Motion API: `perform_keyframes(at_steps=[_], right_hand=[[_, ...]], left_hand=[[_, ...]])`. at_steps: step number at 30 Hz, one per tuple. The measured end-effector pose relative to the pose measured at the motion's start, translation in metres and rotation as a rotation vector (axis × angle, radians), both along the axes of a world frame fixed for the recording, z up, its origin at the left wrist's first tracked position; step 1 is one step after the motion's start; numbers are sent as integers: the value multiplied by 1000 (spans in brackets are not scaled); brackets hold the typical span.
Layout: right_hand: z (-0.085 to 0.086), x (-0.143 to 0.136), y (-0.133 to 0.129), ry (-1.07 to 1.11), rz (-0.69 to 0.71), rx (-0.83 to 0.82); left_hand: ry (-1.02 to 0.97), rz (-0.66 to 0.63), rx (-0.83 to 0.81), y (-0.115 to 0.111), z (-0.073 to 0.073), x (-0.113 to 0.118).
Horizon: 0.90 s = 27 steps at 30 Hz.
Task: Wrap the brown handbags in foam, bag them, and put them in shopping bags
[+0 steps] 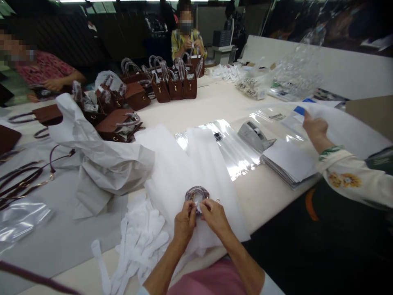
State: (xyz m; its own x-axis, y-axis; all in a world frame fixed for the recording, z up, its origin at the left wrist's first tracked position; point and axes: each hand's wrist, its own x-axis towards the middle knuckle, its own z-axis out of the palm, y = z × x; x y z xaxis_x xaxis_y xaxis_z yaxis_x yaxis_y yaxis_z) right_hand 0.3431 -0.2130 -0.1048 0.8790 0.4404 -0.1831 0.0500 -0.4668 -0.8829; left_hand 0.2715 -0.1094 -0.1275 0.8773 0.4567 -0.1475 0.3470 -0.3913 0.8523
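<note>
A dark brown bag strap (197, 190), wound into a small coil, lies over white foam sheets (202, 157) in front of me. My left hand (184, 220) is closed on the coil's near left side. Opposite it, my right hand (215, 217) pinches the near right side, with a gold ring showing beside its knuckles. Between my fingertips a bit of white strip (198, 206) crosses the coil; which fingers grip it is partly hidden. A loose pile of white strips (143, 235) lies left of my forearm.
Brown handbags (175, 87) with wrapped handles stand at the back left, near crumpled paper (107, 164) and loose straps (23, 180). On the right are clear plastic bags (230, 147), a tape dispenser (253, 135) and a paper stack (290, 162). A co-worker's hand (315, 128) lifts a sheet.
</note>
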Motion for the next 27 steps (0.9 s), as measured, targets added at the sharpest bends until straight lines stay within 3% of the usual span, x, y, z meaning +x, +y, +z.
perform_keyframes(at_steps=[13,22,27], right_hand=[[11,3,1,-160,153,-57],[14,46,18,-384,609,-161],[13,56,17,-475,670,-271]], left_hand=[[-58,2,76,-1,-5,-6],[-121,-20,82,-1,0,-3],[-152,36,69,8,-11,1]])
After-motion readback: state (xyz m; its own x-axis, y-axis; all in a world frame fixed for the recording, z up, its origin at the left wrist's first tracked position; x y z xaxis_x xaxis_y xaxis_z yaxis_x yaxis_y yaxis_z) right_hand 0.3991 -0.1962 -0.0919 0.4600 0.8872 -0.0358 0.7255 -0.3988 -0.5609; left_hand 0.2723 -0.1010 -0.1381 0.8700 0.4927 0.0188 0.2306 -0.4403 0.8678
